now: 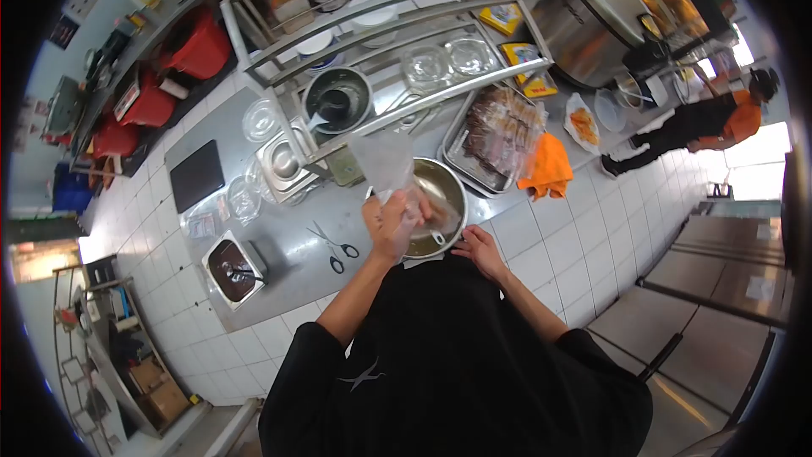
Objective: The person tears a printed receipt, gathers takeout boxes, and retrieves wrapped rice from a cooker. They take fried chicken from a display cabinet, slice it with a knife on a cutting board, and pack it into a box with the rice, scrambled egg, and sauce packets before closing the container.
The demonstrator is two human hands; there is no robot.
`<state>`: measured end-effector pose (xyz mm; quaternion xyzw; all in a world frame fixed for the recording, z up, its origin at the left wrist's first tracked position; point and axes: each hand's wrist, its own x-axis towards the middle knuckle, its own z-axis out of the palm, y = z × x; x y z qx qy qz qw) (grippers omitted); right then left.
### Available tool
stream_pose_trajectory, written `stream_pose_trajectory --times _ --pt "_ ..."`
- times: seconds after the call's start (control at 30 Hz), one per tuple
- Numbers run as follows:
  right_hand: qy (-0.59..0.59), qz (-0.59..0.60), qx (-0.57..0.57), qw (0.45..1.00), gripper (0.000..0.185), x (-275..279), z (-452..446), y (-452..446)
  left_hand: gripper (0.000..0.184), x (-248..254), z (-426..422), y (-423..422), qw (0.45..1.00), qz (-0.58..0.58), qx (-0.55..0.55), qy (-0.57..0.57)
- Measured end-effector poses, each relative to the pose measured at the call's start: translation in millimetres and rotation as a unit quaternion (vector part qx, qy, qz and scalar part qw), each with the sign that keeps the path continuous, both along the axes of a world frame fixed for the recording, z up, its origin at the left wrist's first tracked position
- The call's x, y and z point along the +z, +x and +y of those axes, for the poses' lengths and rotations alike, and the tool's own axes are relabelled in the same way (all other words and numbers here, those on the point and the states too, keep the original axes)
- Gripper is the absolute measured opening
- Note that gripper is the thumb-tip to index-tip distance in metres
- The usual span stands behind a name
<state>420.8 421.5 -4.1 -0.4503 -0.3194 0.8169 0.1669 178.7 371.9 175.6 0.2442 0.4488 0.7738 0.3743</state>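
Note:
My left hand (389, 222) is closed round a clear plastic bag (385, 165), held over a round metal bowl (454, 190). The upper part of the bag stands up above my fist, and its lower part hangs inside the bowl with something pinkish in it that I cannot make out. My right hand (480, 251) has its fingers bent onto the near right rim of the bowl. A pair of scissors (336, 252) with black handles lies on the steel table to the left of the bowl.
A steel rack (381, 131) stands over the table's back. A tray of bagged meat (499, 140) and an orange cloth (547, 167) lie to the right. At left are a pan of dark sauce (231, 272) and a black board (196, 176). A person (706, 123) stands far right.

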Motion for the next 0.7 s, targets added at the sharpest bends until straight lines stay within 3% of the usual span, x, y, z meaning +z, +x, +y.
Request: stream_pose_trajectory --times 0.13,0.23,0.27,0.33,0.37,0.5,0.7 --pt "0.235 -0.191 0.079 0.950 0.030 26 10 -6 0.031 23 -25 0 0.994 -0.062 -0.082 0.039" --pt "0.288 -0.038 -0.026 0.956 0.043 70 10 -8 0.038 48 -37 7 0.968 -0.162 -0.191 0.031" --pt "0.200 0.023 -0.042 0.979 0.049 89 4 -13 0.038 46 -39 12 0.950 -0.182 -0.246 0.059" --pt "0.023 0.159 -0.080 0.984 0.061 124 -15 -18 0.032 67 -42 19 0.931 -0.126 -0.342 -0.012" --pt "0.028 0.159 -0.092 0.983 0.065 132 -28 -16 0.029 74 -41 21 0.914 -0.092 -0.392 -0.045" --pt "0.000 0.081 -0.156 0.984 0.075 152 -91 11 0.029 45 -36 57 0.793 0.176 -0.581 0.048" --pt "-0.101 0.006 -0.272 0.957 0.081 134 -172 104 0.031 -32 -57 157 0.684 0.185 -0.701 -0.076"
